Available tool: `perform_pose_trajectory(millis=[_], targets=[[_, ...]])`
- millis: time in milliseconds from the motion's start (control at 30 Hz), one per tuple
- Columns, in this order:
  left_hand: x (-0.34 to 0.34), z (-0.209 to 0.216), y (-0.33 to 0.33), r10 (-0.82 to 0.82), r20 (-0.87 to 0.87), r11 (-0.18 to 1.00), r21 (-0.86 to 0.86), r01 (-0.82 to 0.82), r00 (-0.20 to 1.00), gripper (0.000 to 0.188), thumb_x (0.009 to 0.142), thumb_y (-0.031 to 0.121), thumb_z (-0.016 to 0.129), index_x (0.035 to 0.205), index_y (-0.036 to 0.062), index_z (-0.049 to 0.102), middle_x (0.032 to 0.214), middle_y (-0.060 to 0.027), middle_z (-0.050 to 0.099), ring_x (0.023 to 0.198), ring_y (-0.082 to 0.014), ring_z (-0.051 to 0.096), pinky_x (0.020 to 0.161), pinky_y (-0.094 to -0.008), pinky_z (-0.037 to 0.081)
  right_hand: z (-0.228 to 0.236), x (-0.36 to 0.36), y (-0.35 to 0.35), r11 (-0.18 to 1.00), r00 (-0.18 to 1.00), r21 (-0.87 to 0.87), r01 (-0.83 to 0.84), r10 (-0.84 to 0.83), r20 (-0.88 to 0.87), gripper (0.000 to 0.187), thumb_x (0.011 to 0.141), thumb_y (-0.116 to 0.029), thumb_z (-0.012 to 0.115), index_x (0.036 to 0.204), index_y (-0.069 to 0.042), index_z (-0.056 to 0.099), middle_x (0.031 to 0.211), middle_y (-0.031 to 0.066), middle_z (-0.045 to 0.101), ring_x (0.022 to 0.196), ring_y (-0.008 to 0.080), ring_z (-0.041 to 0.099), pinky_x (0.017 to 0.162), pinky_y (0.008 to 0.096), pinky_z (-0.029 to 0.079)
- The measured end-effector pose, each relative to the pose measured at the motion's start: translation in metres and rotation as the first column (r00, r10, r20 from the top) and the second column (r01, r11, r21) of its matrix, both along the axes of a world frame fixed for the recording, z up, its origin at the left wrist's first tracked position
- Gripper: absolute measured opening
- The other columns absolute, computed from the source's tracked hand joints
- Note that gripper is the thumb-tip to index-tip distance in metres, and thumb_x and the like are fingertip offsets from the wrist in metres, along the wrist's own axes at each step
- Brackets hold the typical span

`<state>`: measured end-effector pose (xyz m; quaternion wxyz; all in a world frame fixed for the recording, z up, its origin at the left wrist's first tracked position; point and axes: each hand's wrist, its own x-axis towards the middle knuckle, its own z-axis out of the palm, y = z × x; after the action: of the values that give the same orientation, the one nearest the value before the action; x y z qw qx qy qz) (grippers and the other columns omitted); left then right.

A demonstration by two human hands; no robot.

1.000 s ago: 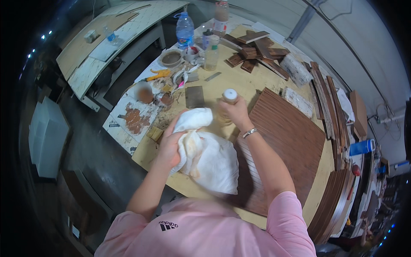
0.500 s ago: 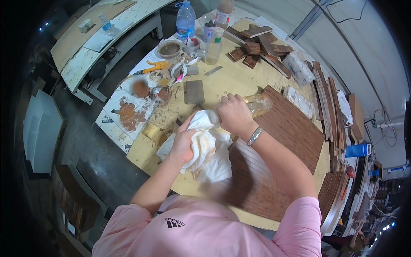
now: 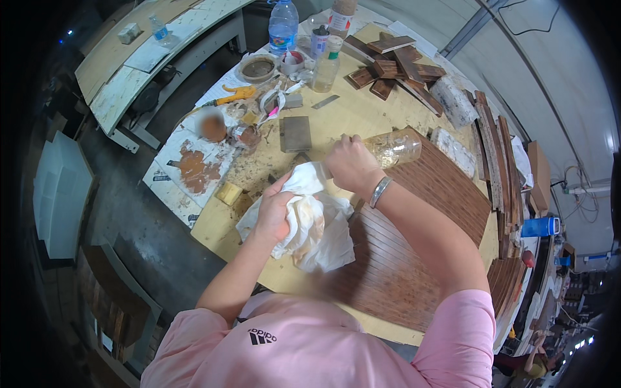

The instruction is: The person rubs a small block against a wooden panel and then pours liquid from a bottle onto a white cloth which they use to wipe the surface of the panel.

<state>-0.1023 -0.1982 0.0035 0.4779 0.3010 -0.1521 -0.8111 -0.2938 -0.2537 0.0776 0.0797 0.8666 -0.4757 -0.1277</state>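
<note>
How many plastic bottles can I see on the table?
4. One tipped in the right hand, bottle; a blue-tinted one, a small one and a brown-filled one at the far edge. Others may be hidden.

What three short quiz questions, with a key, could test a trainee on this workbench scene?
1. True or false: the right hand holds a clear plastic bottle tipped on its side toward the white cloth.
2. Which hand grips the stained cloth? A) left B) right C) neither
3. Fill in: the bottle's body lies over the edge of the dark slatted wooden ____.

Key: 1 true; 2 A, the left hand; 3 panel.
</note>
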Motion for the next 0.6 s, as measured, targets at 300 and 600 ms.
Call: perform_pose_trajectory(millis=[300,600], targets=[[0.002,-0.003,-0.004,-0.006,0.035,0.999,-0.052,0.007,0.999,0.058,0.084,-0.011,0.046,0.142,-0.0055,0.045,0.125,-0.0237,0.063,0.099,-0.0365,0.07,0.088,-0.0459,0.059,-0.006,0.002,-0.011,1.0,0.997,0.015,0.02,-0.021,0.075,0.012,0.076,-0.02,0.064,0.072,-0.013,0.073,0.079,0.0086,0.072,0.085,0.0258,0.067,0.074,0.0389,0.049],[0.014,0.011,-0.012,0.002,0.027,0.997,-0.083,0.0,1.0,0.05,0.085,-0.01,0.049,0.134,-0.0079,0.052,0.118,-0.0224,0.067,0.095,-0.0326,0.072,0.084,-0.0422,0.059,-0.006,0.014,-0.029,0.991,0.948,0.076,0.109,-0.127,0.291,0.024,0.072,-0.031,0.068,0.079,-0.009,0.074,0.086,0.0147,0.07,0.088,0.033,0.067,0.081,0.0432,0.053]])
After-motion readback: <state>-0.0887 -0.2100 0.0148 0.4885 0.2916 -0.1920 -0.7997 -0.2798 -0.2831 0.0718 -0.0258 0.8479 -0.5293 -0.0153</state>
